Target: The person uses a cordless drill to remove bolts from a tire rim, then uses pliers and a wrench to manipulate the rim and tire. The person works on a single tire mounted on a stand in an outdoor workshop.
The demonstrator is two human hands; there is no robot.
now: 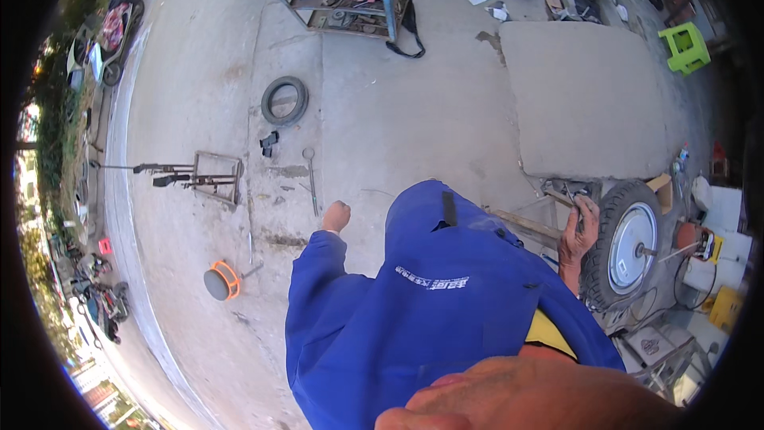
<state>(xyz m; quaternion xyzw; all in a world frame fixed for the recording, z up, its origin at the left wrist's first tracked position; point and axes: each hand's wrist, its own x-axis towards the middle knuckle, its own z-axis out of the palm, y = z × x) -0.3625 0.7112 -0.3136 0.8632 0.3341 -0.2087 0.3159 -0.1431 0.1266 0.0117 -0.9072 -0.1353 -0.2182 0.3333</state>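
The wheel [627, 248] sits just right of the bent-fingered right hand [579, 235], whose grip I cannot tell; a knock from that hand could shift it. The left hand [336, 216], well apart, looks curled closed

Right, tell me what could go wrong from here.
The right hand is close beside the wheel, so it might get pinched if the wheel shifts. The long tool with a ring at one end and the loose tyre lie on the ground, where someone could trip.
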